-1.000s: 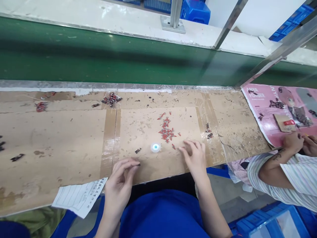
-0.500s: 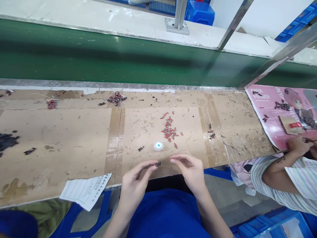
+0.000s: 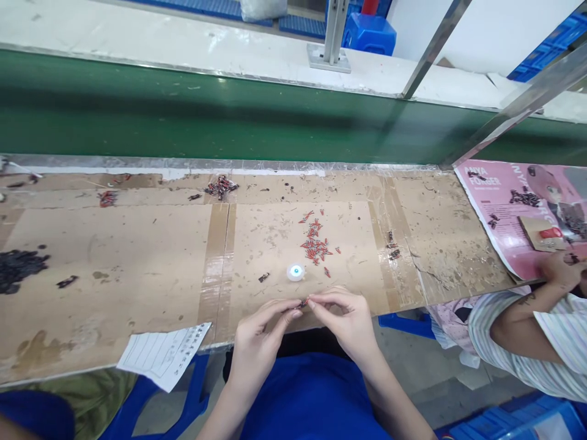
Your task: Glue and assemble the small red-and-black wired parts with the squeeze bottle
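Near the front edge of the cardboard-covered bench, my left hand (image 3: pixel 266 327) pinches a small dark part (image 3: pixel 302 304) between thumb and fingertips. My right hand (image 3: pixel 342 311) is pinched at the same spot, its fingertips against that part; a bit of red shows there, too small to name. Just beyond my hands stands a small round white container (image 3: pixel 296 272) with a blue dot at its middle. Behind it lies a loose pile of small red parts with metal bits (image 3: pixel 316 249). One small dark part (image 3: pixel 264 277) lies left of the container.
A heap of black pieces (image 3: pixel 21 269) lies at the left, and a dark red cluster (image 3: pixel 222 187) at the back. A paper sheet (image 3: pixel 165 354) hangs over the front edge. At the right, a co-worker's hand (image 3: pixel 559 269) is by a pink poster (image 3: pixel 498 214). A green belt (image 3: pixel 183 116) runs behind.
My hands have come together, the right fingertips now meeting the dark part in my left. The view has shifted slightly. The co-worker's hand stays by the poster.
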{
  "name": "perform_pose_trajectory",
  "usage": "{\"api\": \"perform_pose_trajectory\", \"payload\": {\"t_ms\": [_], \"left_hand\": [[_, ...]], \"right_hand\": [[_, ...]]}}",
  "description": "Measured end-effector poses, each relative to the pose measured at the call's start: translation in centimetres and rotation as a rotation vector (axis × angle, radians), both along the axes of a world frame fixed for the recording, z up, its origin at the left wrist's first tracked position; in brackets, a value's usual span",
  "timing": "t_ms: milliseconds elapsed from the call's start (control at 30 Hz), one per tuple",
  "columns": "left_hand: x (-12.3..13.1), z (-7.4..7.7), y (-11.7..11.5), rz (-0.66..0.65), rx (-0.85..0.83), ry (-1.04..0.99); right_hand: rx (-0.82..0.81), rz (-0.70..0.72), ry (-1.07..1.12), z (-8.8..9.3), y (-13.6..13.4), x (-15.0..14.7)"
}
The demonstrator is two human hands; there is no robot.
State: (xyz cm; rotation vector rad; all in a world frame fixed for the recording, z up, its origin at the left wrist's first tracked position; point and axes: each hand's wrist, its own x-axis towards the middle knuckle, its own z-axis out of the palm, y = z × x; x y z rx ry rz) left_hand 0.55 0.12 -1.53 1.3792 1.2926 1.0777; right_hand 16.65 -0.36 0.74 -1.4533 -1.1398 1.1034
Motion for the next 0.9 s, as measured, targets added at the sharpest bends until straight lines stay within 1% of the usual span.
{"api": "perform_pose_trajectory", "payload": {"t_ms": [133, 200, 367, 467, 533, 600, 667, 800, 900], "left_hand": [[0.0, -0.1, 0.5, -0.031, -0.009, -0.057], [0.1, 0.1, 0.9, -0.038, -0.027, -0.08], [0.4, 0.4, 1.6, -0.081, -0.125, -0.129], [0.6, 0.4, 1.6, -0.087, -0.159, -0.126], [0.8, 0.5, 1.4, -0.075, -0.15, -0.099], [0.9, 0.5, 1.2, -0.065, -0.136, -0.06], [1.0, 0.7, 1.1, -0.067, -0.131, -0.03], [1.3, 1.3, 1.0, -0.097, -0.15, -0.024], [1.3, 1.8, 0.9, -0.115, -0.172, -0.041]], "right_hand": [[-0.103, 0.034, 0.071, -0.1, 0.2, 0.1], [-0.102, 0.025, 0.085, -0.1, 0.3, 0.1], [0.034, -0.036, -0.009, 0.1, 0.5, 0.3], [0.114, -0.027, -0.032, 0.1, 0.5, 0.3], [0.131, -0.017, -0.021, 0.0, 0.5, 0.2], [0.096, -0.017, 0.003, -0.1, 0.5, 0.3], [0.022, -0.024, 0.064, -0.2, 0.5, 0.4], [-0.157, -0.012, 0.279, -0.6, 0.7, 1.0], [-0.246, 0.02, 0.386, -0.8, 0.9, 1.5]]}}
